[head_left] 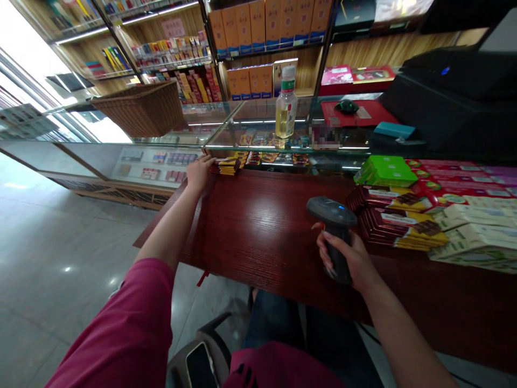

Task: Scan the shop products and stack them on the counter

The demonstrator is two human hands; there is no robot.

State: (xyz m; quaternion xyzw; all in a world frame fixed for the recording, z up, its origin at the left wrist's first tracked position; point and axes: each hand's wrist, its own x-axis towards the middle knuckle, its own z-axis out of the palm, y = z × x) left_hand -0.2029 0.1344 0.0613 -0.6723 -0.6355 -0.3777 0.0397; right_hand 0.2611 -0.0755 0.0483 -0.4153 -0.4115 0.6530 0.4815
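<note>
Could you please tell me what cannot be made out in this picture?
In the head view:
Scanner: grip partly covered by the right hand.
Phone: lower end cut off by the bottom edge.
Stack by the left hand: print too small.
Item right of the bottle: pixelated.

You've got wood-backed shelves [388,51] with strip lights [161,13], a glass counter [250,118] in front, a glossy dark-red desk [258,215], shiny grey floor [40,258], and crazy white glare [20,27] on your left.
</note>
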